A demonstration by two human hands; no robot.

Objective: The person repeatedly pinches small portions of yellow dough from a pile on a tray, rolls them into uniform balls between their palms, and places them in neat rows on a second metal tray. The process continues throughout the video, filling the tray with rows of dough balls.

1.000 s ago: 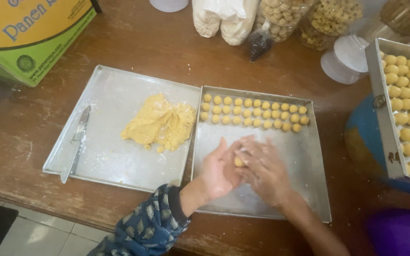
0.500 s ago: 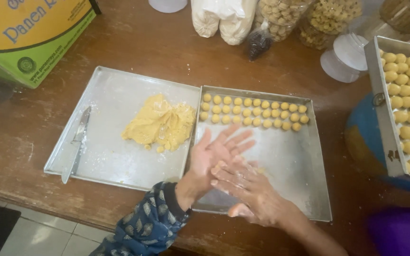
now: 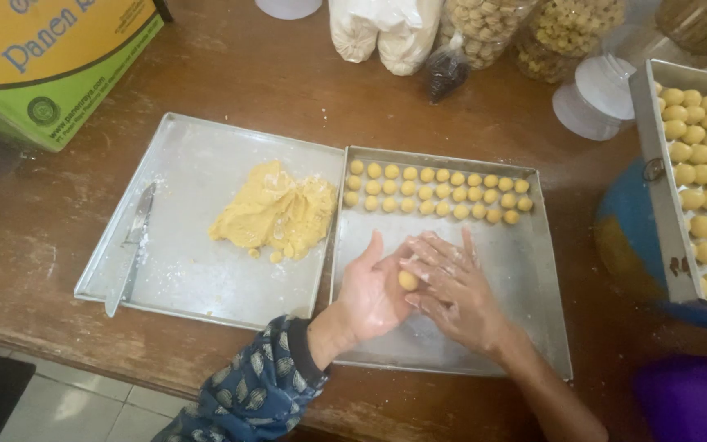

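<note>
Resting over the right-hand baking tray [image 3: 533,327], both hands meet around a small yellow dough ball [image 3: 407,281]. The left hand [image 3: 370,290] lies palm up with fingers loosely spread, the ball sitting at the edge of its palm, while the right hand [image 3: 456,286] presses its floury fingertips against the ball from the other side (neither hand is clenched; the ball is held between them). A dark patterned sleeve [image 3: 259,385] covers the left forearm. Three neat rows of finished dough balls [image 3: 435,190] line the far end of that tray. Just beside it on the wooden table [image 3: 288,82], a second, flatter tray [image 3: 182,164] holds a lump of yellow dough [image 3: 276,213] and a floury knife [image 3: 131,245] near its left edge. Farther right, another tray [image 3: 656,205] is packed with larger balls
</note>
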